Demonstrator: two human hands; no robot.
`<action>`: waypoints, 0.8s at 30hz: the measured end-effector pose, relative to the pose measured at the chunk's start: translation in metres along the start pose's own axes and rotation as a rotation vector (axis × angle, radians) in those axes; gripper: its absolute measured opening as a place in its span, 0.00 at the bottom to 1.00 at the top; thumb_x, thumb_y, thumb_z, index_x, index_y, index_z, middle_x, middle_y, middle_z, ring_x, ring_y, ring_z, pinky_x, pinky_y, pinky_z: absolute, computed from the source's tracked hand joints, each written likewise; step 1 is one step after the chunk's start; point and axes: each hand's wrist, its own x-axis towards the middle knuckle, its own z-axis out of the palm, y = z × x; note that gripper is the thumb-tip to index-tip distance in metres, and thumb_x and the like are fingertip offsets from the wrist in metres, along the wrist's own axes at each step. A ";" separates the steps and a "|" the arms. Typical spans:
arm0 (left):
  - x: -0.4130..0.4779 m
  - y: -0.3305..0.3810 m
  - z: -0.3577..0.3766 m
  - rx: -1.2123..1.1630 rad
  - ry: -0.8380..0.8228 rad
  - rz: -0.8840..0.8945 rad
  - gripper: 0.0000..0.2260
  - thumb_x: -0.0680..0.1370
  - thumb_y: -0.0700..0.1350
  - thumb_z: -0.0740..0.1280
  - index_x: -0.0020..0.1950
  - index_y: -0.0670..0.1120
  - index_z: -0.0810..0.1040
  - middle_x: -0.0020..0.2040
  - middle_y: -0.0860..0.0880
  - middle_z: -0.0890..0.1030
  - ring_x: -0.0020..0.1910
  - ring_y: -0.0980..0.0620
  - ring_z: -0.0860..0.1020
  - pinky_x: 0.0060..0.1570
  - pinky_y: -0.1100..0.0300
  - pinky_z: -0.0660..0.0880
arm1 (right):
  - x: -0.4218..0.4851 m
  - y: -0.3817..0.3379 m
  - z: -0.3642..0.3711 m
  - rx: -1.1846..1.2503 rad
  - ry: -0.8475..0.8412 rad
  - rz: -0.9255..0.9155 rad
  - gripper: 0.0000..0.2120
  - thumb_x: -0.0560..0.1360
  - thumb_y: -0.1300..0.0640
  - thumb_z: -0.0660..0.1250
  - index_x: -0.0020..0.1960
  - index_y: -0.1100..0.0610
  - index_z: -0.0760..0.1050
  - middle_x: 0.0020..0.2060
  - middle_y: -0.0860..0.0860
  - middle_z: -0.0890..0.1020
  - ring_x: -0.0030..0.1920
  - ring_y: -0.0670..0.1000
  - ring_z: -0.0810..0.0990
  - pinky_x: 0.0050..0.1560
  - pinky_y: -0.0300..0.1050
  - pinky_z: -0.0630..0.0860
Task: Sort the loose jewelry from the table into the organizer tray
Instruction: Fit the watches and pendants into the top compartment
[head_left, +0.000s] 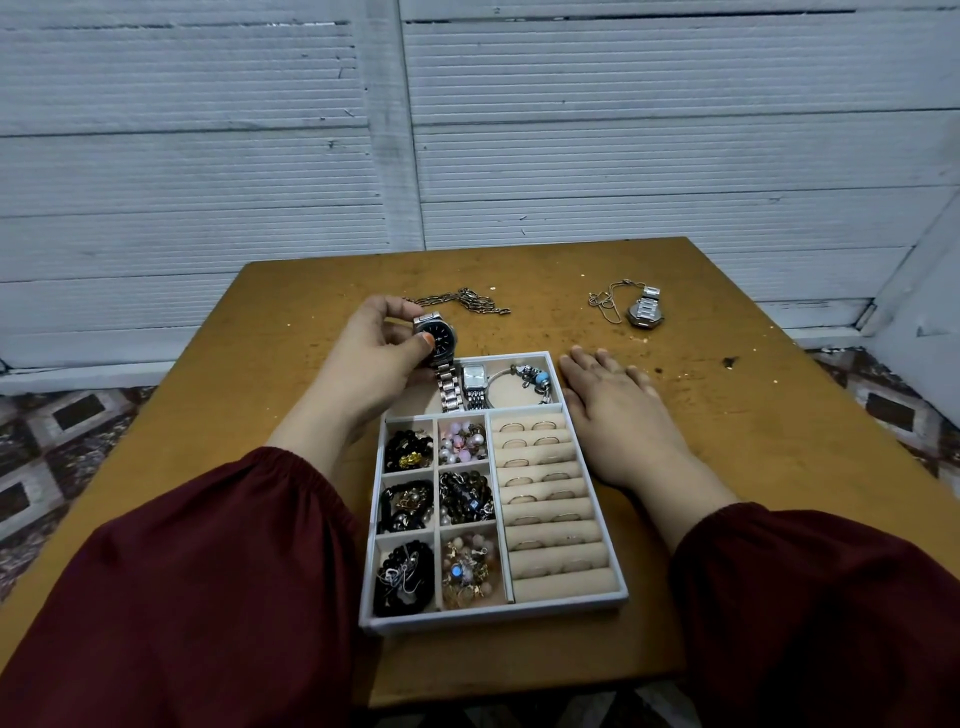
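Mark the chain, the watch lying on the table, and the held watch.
chain (475, 303), head view, middle links.
table watch (644, 307), head view, metal band.
held watch (444, 336), head view, dark dial.

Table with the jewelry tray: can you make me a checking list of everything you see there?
Surface: brown table, scuffed and speckled.
Job's things: organizer tray mostly filled; dark-faced watch at its top compartment, strap hanging in; chain, thin necklace and silver watch loose on the far table.
Clutter: small dark scrap at the right.
Hands: left hand pinches the dark-faced watch with its fingers; right hand lies flat beside the tray.
Cables: nothing seen.
Surroundings: white panelled wall, patterned floor.
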 end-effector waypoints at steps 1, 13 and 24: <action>0.000 0.001 -0.001 0.033 -0.005 0.018 0.11 0.77 0.32 0.65 0.48 0.49 0.71 0.45 0.44 0.74 0.48 0.44 0.78 0.47 0.52 0.80 | 0.000 0.000 0.000 -0.001 0.001 0.000 0.23 0.83 0.50 0.48 0.77 0.50 0.54 0.77 0.46 0.55 0.77 0.48 0.49 0.75 0.50 0.45; -0.009 0.007 -0.009 0.158 -0.077 0.060 0.09 0.73 0.33 0.70 0.46 0.46 0.76 0.40 0.38 0.78 0.39 0.46 0.78 0.43 0.58 0.78 | 0.000 0.000 0.000 0.000 0.005 0.001 0.23 0.83 0.49 0.47 0.77 0.50 0.54 0.77 0.46 0.55 0.77 0.48 0.49 0.75 0.50 0.45; -0.009 0.008 -0.010 0.138 -0.116 -0.077 0.04 0.75 0.34 0.68 0.48 0.41 0.77 0.37 0.41 0.82 0.29 0.51 0.78 0.32 0.64 0.78 | 0.000 0.001 0.001 0.010 0.013 0.000 0.24 0.82 0.49 0.48 0.77 0.49 0.55 0.77 0.46 0.55 0.77 0.48 0.49 0.75 0.50 0.45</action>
